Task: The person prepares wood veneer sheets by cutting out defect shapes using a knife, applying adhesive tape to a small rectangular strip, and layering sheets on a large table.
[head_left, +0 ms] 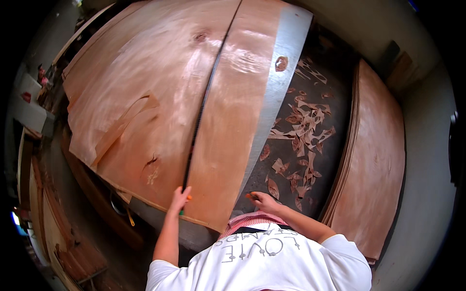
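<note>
A long thin black strip (206, 97) runs from the far edge of a broad sheet of wood veneer (131, 87) to its near edge. My left hand (180, 200) is closed around the near end of this strip. Orange bits show at its fingers, and something green sticks out just below. My right hand (265, 202) is closed in front of my waist, right of the sheet's near corner. A small orange and dark thing shows at its fingertips, too small to name. A curled, torn flap (124, 121) of veneer lies on the sheet's left part.
A pale grey strip (272, 92) borders the sheet's right side, with a brown veneer scrap (281, 63) on it. Veneer offcuts (303, 126) litter the dark floor. To the right stands a stack of veneer sheets (374, 160) beside the wall (429, 145). More wood pieces (80, 257) lie at lower left.
</note>
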